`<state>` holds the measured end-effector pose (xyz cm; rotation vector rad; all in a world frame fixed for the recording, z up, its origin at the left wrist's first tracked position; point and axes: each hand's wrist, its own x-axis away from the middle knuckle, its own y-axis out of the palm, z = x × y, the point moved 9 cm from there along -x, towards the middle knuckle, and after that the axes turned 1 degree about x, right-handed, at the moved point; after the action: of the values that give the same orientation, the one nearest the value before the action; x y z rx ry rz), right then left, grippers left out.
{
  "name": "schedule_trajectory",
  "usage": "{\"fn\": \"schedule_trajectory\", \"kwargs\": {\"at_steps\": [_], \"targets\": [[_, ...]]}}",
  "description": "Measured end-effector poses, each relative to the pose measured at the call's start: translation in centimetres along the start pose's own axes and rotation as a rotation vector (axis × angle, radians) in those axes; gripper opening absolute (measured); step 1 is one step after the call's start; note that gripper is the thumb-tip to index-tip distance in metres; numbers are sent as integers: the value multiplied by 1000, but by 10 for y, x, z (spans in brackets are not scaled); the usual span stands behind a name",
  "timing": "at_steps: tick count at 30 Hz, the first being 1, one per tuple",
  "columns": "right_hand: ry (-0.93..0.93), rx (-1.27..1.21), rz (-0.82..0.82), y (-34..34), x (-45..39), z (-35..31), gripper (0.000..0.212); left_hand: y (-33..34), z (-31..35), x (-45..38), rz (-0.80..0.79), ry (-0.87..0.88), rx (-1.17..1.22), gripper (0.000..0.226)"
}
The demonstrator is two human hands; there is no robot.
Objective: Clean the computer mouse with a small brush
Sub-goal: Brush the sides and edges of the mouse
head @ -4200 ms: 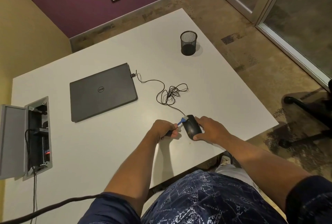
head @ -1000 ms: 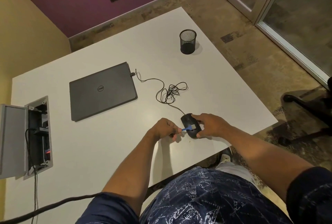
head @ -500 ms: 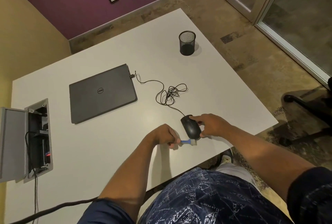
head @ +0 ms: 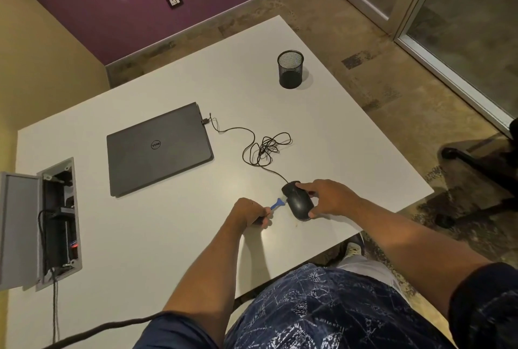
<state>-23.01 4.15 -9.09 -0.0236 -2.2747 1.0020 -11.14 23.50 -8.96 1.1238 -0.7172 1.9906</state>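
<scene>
Item: computer mouse, black, corded. Location: near the front edge of the white table, lying flat with its cable running back in a loose tangle to the closed laptop. You steady it with your right hand, fingers spread over the far end and right flank, thumb at the near end. Handling: probably light, with a hard, smooth plastic shell that will likely skate on the tabletop under a sideways push, so keep that bracing hold on the flanks and leave the left side bare for the bristles. The cable is limp and adds little resistance.

Item: small brush, blue neck, dark handle. Location: your left hand, closed around the handle, head pointing at the left flank of the mouse, touching or just short of it; which one you cannot tell. Handling: likely light and stiff in the shaft, soft at the tip. Hold it low on the handle, as you do now.

Also present: black mesh cup, well apart, far side.
</scene>
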Motion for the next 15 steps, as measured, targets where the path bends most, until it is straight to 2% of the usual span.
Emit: {"fn": "schedule_trajectory", "kwargs": {"at_steps": [4,7,10,15], "targets": [[0,-13,-4,0,1,-1,101,-4,-1,8,6,-95,72,23],[1,-18,0,-1,1,-2,101,-11,11,16,5,-10,38,20],[0,-12,2,-1,1,-2,100,0,21,26,-68,70,38,26],[4,-21,-1,0,2,-1,100,-1,22,21,30,54,-103,20]]}}
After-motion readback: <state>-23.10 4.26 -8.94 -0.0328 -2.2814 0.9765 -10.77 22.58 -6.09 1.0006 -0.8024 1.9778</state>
